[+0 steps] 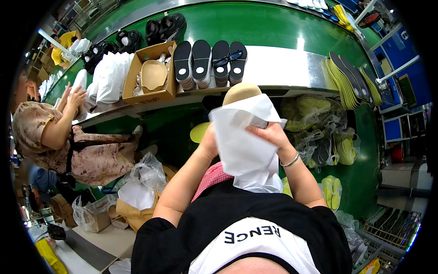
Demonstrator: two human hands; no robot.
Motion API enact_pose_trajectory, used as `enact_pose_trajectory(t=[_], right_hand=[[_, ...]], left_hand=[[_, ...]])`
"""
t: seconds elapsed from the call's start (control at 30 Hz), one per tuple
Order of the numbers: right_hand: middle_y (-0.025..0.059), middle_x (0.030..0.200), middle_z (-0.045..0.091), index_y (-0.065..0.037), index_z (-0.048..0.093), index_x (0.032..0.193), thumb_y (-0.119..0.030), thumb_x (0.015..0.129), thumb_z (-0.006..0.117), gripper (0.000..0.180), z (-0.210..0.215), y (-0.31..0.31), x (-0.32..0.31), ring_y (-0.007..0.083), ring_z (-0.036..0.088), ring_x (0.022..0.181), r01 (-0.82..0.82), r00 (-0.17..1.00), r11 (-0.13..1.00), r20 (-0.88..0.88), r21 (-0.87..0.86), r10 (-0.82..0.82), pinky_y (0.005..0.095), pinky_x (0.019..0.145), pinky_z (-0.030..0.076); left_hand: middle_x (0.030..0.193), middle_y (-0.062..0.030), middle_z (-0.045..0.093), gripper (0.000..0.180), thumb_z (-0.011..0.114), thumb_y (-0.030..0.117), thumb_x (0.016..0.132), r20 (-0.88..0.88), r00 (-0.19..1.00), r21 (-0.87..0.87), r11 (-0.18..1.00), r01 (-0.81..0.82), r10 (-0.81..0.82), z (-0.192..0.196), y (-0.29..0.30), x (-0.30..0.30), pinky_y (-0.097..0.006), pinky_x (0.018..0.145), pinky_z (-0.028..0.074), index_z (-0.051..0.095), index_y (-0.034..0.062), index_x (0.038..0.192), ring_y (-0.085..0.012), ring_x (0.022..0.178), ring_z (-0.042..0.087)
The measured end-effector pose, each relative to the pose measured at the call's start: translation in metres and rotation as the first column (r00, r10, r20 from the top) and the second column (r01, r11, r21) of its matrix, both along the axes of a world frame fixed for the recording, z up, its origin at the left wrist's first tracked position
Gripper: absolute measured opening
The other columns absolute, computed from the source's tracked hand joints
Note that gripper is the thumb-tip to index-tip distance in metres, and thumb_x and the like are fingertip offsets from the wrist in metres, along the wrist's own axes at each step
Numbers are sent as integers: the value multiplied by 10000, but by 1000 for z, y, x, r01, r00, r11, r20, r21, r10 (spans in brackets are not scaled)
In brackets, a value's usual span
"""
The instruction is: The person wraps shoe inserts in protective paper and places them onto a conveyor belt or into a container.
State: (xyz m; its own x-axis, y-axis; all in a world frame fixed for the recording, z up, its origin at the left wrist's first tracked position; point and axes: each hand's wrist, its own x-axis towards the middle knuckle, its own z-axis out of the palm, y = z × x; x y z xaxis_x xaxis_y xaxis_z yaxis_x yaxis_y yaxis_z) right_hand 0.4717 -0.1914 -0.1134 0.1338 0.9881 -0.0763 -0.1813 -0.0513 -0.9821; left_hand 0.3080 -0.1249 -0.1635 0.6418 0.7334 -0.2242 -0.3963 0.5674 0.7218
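- White sheet (242,137), thin and creased, hangs between the person's two hands in front of the chest, its lower end reaching the black shirt.
- Right hand (273,136) is closed on the sheet's right side, thumb bent across the front; a silver bangle (290,160) circles that wrist.
- Left hand (210,142) is at the sheet's left edge, fingers hidden behind it; how far they are curled cannot be told.
- Tan rounded piece (242,92) shows just past the sheet's upper edge; whether a hand holds it cannot be told.
- Yellow-green rounded shape (199,132) lies beyond the left hand.
- Silver bench top (285,66) ahead bears four stacks of black insoles (200,51), with dark glasses (228,58) across the two right-hand ones.
- Cardboard box (162,96), left of the stacks, holds another tan piece (154,75); white bags (114,75) stand beside it.
- Yellow-edged insoles (344,84) lie at the bench's right end, near clear bags (315,107) below.
- Co-worker (50,118) at far left handles a white item (80,81).
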Motion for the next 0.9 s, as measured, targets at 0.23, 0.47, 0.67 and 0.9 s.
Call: enact_pose_trajectory(t=[0.23, 0.47, 0.67, 0.9], right_hand=[[126, 935, 397, -38, 490, 1009, -353, 539, 724, 612, -6, -12, 33, 289, 389, 874, 155, 162, 935, 925, 320, -344, 390, 745, 361], [105, 938, 403, -35, 451, 1035, -303, 540, 706, 618, -13, -18, 3, 260, 397, 885, 157, 135, 950, 947, 272, -293, 366, 739, 343], [108, 937, 403, -3, 310, 1240, -473, 612, 651, 855, 5, -62, 21, 242, 398, 842, 93, 134, 954, 946, 285, -295, 354, 752, 326], [107, 954, 419, 5, 344, 1233, -498, 674, 595, 793, 1, -83, 17, 251, 400, 844, 179, 65, 940, 950, 290, -305, 360, 748, 326]], left_hand=[[1042, -51, 501, 503, 621, 319, 726, -319, 866, 828, 558, 57, 385, 76, 30, -8, -299, 851, 338, 453, 53, 1118, -165, 937, 466], [1148, -79, 467, 542, 661, 115, 578, -169, 718, 767, -367, 526, 676, 72, -17, 35, -433, 953, 222, 496, 119, 1095, -231, 1091, 416], [834, -26, 582, 166, 486, 165, 859, -258, 938, 818, 570, 84, 233, 62, 10, 37, -270, 768, 379, 597, 55, 802, -149, 808, 518], [999, -57, 539, 443, 617, 343, 744, -137, 983, 771, 636, 30, 119, 97, -2, 42, -319, 866, 327, 506, 59, 1066, -171, 946, 485]])
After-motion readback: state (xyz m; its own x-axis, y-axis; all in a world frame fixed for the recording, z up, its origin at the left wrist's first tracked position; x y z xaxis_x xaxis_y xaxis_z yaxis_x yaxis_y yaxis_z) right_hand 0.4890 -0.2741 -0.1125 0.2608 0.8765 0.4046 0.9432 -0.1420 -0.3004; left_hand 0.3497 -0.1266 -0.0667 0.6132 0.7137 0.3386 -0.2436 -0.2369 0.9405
